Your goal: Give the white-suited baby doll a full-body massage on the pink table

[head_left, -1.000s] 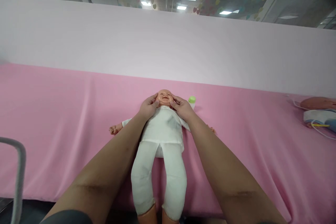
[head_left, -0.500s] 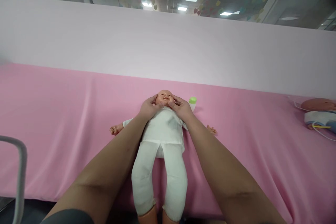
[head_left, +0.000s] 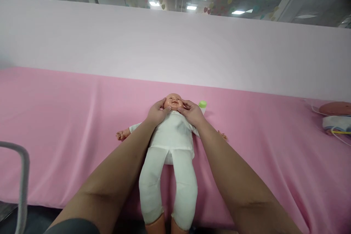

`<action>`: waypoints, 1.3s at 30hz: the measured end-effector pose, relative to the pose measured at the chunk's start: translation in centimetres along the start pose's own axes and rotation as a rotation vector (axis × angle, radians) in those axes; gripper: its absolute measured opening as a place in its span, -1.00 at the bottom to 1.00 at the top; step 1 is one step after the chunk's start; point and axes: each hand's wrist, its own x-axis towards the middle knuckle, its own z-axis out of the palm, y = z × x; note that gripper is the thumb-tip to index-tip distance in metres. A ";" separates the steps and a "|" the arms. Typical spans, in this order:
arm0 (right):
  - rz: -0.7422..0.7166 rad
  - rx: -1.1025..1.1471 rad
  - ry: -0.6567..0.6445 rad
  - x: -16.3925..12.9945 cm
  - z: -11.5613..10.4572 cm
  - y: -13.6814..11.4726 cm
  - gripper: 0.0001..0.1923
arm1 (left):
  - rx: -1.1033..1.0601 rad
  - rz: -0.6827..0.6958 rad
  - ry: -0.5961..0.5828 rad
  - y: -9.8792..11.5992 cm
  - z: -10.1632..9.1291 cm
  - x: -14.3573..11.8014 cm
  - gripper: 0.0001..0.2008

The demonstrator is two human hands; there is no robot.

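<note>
A baby doll [head_left: 171, 142] in white clothes lies on its back on the pink sheet [head_left: 68, 124], head away from me, legs hanging over the near edge. My left hand [head_left: 157, 112] cups the left side of the doll's head, thumb on its cheek near the chin. My right hand [head_left: 192, 112] holds the other side the same way, thumb pressed by the mouth. The doll's bare arms stick out to both sides.
A small bottle with a green cap [head_left: 202, 105] stands just right of the doll's head. Another doll or manikin with cables [head_left: 336, 117] lies at the far right. A grey metal rail [head_left: 23, 179] rises at the lower left. A pale partition [head_left: 175, 44] backs the sheet.
My thumbs have slid down from the doll's cheeks toward its chin and mouth. The view has shifted slightly; the doll stays in place.
</note>
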 end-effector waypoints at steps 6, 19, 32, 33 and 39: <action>0.037 0.043 -0.057 -0.3 -0.6 -0.6 -0.36 | -0.218 -0.024 -0.015 -1.3 0.4 0.7 -0.25; -0.003 -0.064 -0.002 -0.4 0.4 -0.9 -0.40 | 0.010 -0.003 0.015 0.1 0.0 0.0 -0.24; 0.045 -0.215 0.044 -0.4 1.0 -1.0 -0.28 | 0.083 -0.041 0.018 1.2 -0.2 -0.3 -0.09; 0.049 -0.221 0.041 -0.5 1.0 -1.0 -0.28 | 0.079 -0.039 0.023 1.1 -0.2 -0.3 -0.09; 0.055 -0.222 0.011 -0.3 0.7 -0.8 -0.25 | -0.021 -0.042 0.020 0.3 -0.3 0.0 -0.13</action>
